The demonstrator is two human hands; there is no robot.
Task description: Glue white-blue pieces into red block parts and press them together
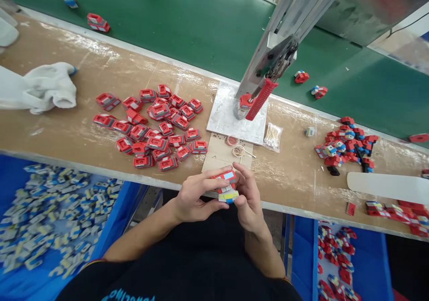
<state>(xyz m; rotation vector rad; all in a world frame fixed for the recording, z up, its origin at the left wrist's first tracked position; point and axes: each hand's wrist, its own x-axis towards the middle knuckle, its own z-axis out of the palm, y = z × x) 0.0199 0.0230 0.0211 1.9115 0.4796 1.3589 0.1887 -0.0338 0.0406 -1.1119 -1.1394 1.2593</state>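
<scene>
Both hands meet over the near edge of the table (100, 82). The left hand (194, 198) and the right hand (248, 198) share one grip on a small red toy piece (225, 177) with a light-blue panel, fingers closed on it from either side. Pressed against its underside is a grey piece (228, 197) with yellow and blue marks, held between the thumbs and fingertips. Both pieces are off the table, just above its edge.

Just beyond the hands lies a pale board (221, 155) with a few rubber bands (238, 151) on it. Behind that, a grey plate (224, 117) sits under a press (271, 64) with a red handle (260, 99). A small bag of sticks (273, 136) lies beside the plate.

To the left, a heap of red pieces (154, 126) is spread on the table, and a white cloth (43, 88) lies further left. To the right is a pile of assembled toys (346, 146). Below the table, a blue bin (20, 283) on the left holds grey pieces, and another blue bin (372, 256) on the right holds finished toys. A green belt (201, 23) runs behind the table.
</scene>
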